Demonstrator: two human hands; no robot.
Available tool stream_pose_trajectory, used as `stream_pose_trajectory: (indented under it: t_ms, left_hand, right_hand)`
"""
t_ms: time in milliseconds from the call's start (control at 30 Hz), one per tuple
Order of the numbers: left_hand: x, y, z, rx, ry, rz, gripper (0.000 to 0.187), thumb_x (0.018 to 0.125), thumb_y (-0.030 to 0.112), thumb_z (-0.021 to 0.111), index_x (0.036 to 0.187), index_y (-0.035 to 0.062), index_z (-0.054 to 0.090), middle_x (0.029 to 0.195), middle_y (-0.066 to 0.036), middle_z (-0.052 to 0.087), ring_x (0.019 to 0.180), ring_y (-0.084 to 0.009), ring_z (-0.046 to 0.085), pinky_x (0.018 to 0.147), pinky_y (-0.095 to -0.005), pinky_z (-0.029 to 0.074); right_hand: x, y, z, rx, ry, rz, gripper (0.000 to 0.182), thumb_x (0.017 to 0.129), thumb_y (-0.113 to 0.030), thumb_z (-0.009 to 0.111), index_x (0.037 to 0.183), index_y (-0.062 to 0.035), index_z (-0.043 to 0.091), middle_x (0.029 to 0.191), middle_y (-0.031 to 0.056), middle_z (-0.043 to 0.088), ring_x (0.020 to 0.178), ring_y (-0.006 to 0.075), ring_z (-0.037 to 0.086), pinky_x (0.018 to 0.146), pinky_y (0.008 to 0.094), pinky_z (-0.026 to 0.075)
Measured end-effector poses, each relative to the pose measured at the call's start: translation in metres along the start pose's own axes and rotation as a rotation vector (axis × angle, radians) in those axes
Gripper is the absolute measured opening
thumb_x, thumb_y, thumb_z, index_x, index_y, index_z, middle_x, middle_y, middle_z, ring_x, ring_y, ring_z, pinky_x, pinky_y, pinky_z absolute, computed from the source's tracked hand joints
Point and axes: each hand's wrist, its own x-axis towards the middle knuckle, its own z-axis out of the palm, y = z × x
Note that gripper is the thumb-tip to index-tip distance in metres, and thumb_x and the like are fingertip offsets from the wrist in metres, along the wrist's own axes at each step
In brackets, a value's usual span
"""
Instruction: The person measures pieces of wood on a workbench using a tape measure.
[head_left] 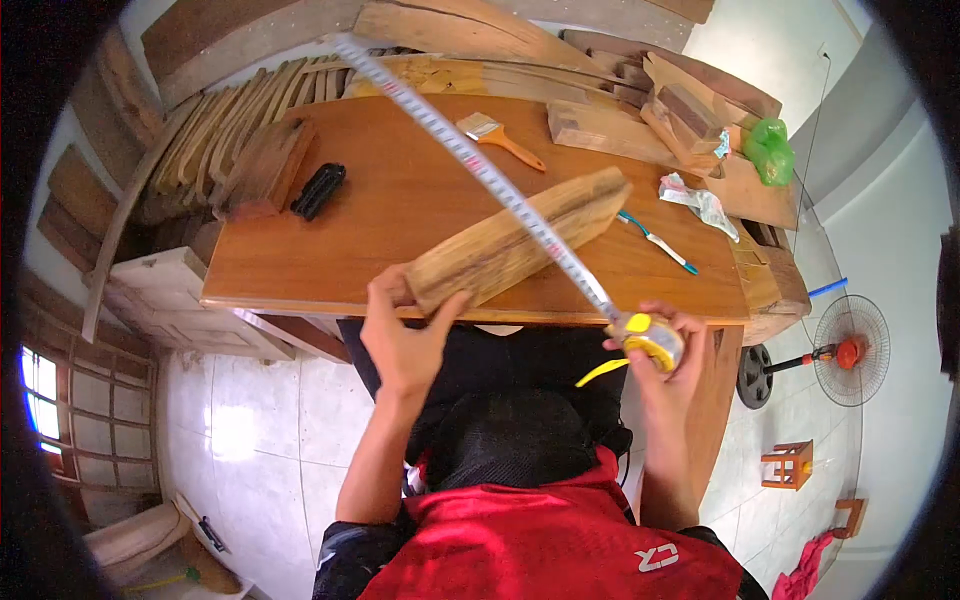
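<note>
My left hand (408, 335) grips the near left end of a rough wooden piece (500, 250), thumb on one side and fingers on the other. The piece lies slanted over the front of the brown table (390, 220). In my right hand (675, 365) is a yellow and silver tape measure (650, 340), its yellow strap hanging to the left. The extended blade (480, 165) runs up and left from the case, crossing above the wooden piece, its far end near the back of the table.
On the table are a black object (319, 191), a paintbrush (500, 138), a blue and white toothbrush (660, 242), a crumpled wrapper (700, 203) and wood blocks (610, 133). A green bag (769, 152) sits at the back right. A fan (850, 350) stands right.
</note>
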Motion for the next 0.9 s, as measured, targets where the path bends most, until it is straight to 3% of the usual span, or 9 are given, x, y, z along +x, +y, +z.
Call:
stream_pose_trajectory:
  t_ms: [33, 133, 267, 300, 400, 567, 800, 833, 900]
  left_hand:
    - [-0.005, 0.001, 0.008, 0.024, 0.011, 0.016, 0.056, 0.069, 0.020, 0.092, 0.108, 0.0005, 0.058, 0.092, -0.013, 0.065, 0.080, -0.0211, 0.065, 0.072, -0.0326, 0.053]
    - [-0.016, 0.009, 0.030, 0.057, -0.056, 0.007, 0.061, 0.066, 0.021, 0.092, 0.110, 0.0008, 0.056, 0.088, -0.011, 0.059, 0.078, -0.0233, 0.060, 0.073, -0.0329, 0.051]
    - [-0.017, 0.005, 0.030, 0.016, -0.205, 0.163, 0.068, 0.064, 0.026, 0.093, 0.117, 0.0054, 0.056, 0.104, -0.015, 0.064, 0.090, -0.0339, 0.065, 0.075, -0.0403, 0.054]
    - [-0.016, 0.002, 0.027, -0.065, -0.264, 0.204, 0.070, 0.063, 0.023, 0.093, 0.121, 0.0051, 0.056, 0.114, -0.016, 0.063, 0.093, -0.0330, 0.066, 0.078, -0.0387, 0.054]
    - [-0.012, 0.005, 0.014, -0.355, -0.428, 0.095, 0.065, 0.064, 0.018, 0.091, 0.119, 0.0047, 0.059, 0.119, -0.016, 0.062, 0.098, -0.0323, 0.066, 0.079, -0.0374, 0.054]
    - [-0.013, -0.016, 0.014, -0.319, -0.556, 0.236, 0.057, 0.070, 0.004, 0.080, 0.123, 0.0043, 0.058, 0.128, -0.016, 0.057, 0.106, -0.0286, 0.063, 0.086, -0.0343, 0.052]
    - [-0.017, -0.017, 0.006, -0.663, -0.693, 0.039, 0.059, 0.072, 0.004, 0.076, 0.127, 0.0018, 0.056, 0.130, -0.017, 0.055, 0.114, -0.0280, 0.058, 0.092, -0.0369, 0.050]
    - [-0.012, -0.017, 0.003, -0.621, -0.702, 0.161, 0.057, 0.075, 0.004, 0.074, 0.128, 0.0005, 0.057, 0.132, -0.020, 0.055, 0.120, -0.0304, 0.056, 0.097, -0.0386, 0.048]
    - [-0.013, -0.020, 0.001, -0.629, -0.715, 0.119, 0.054, 0.076, 0.005, 0.074, 0.128, -0.0002, 0.058, 0.133, -0.021, 0.055, 0.123, -0.0315, 0.055, 0.100, -0.0395, 0.047]
  right_hand:
    - [-0.004, 0.002, 0.010, 0.028, -0.043, 0.018, 0.047, 0.083, 0.006, 0.071, 0.111, -0.0076, 0.036, 0.131, 0.0212, 0.045, 0.109, 0.0365, 0.063, 0.086, 0.0477, 0.060]
    - [-0.020, 0.006, 0.037, 0.102, -0.181, 0.061, 0.048, 0.084, 0.006, 0.071, 0.107, -0.0080, 0.032, 0.133, 0.0212, 0.043, 0.112, 0.0367, 0.064, 0.086, 0.0451, 0.060]
    - [-0.026, 0.009, 0.054, 0.062, -0.332, 0.035, 0.048, 0.082, 0.010, 0.070, 0.105, -0.0073, 0.031, 0.133, 0.0232, 0.042, 0.116, 0.0316, 0.062, 0.086, 0.0409, 0.060]
    - [-0.024, 0.005, 0.056, 0.027, -0.345, 0.036, 0.048, 0.082, 0.011, 0.070, 0.106, -0.0072, 0.032, 0.130, 0.0229, 0.045, 0.116, 0.0284, 0.061, 0.090, 0.0393, 0.057]
    - [-0.025, 0.009, 0.057, -0.017, -0.317, 0.078, 0.049, 0.081, 0.011, 0.070, 0.107, -0.0073, 0.033, 0.126, 0.0220, 0.050, 0.112, 0.0255, 0.061, 0.093, 0.0371, 0.053]
    - [-0.015, 0.013, 0.058, -0.022, -0.351, 0.038, 0.049, 0.082, 0.009, 0.072, 0.109, -0.0075, 0.036, 0.123, 0.0224, 0.056, 0.111, 0.0240, 0.062, 0.093, 0.0353, 0.052]
    - [-0.008, 0.003, 0.041, -0.225, -0.407, -0.105, 0.055, 0.079, 0.008, 0.076, 0.119, -0.0053, 0.041, 0.123, 0.0237, 0.060, 0.112, 0.0259, 0.065, 0.091, 0.0360, 0.054]
    - [-0.009, 0.004, 0.039, -0.243, -0.393, -0.121, 0.054, 0.079, 0.008, 0.076, 0.119, -0.0053, 0.041, 0.123, 0.0237, 0.060, 0.111, 0.0262, 0.065, 0.091, 0.0362, 0.054]
    - [-0.010, 0.006, 0.038, -0.248, -0.368, -0.139, 0.054, 0.079, 0.009, 0.076, 0.119, -0.0050, 0.042, 0.123, 0.0237, 0.061, 0.111, 0.0266, 0.066, 0.091, 0.0365, 0.055]
